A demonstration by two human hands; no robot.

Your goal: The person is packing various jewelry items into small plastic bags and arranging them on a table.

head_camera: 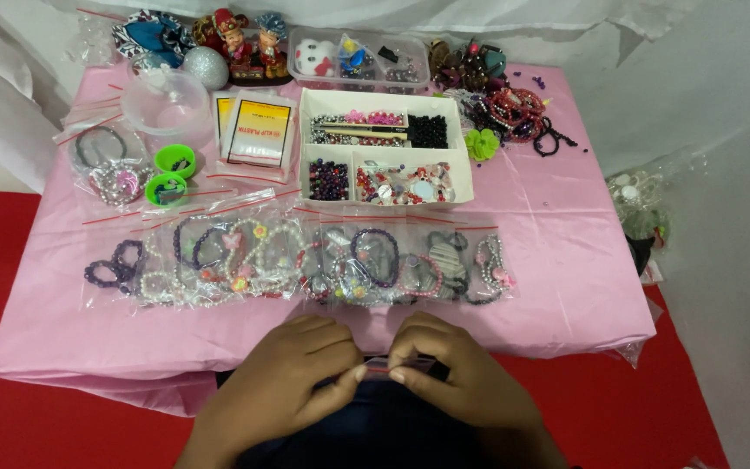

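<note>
My left hand (pixel 292 369) and my right hand (pixel 449 369) meet at the near edge of the pink table (pixel 566 260), over my dark lap. Together their fingertips pinch a small clear zip bag with a red strip (pixel 388 365); most of the bag is hidden under my fingers, so its contents cannot be seen. Just beyond my hands lies a row of clear bags with beaded bracelets (pixel 297 256) in purple, white, pink and grey.
A white divided tray of beads (pixel 384 148) sits mid-table, with label packets (pixel 258 130) and two green caps (pixel 171 174) to its left. At the back are a clear box (pixel 358 56), figurines (pixel 249 43), a silver ball (pixel 206 65) and loose bracelets (pixel 514 108). Red floor surrounds the table.
</note>
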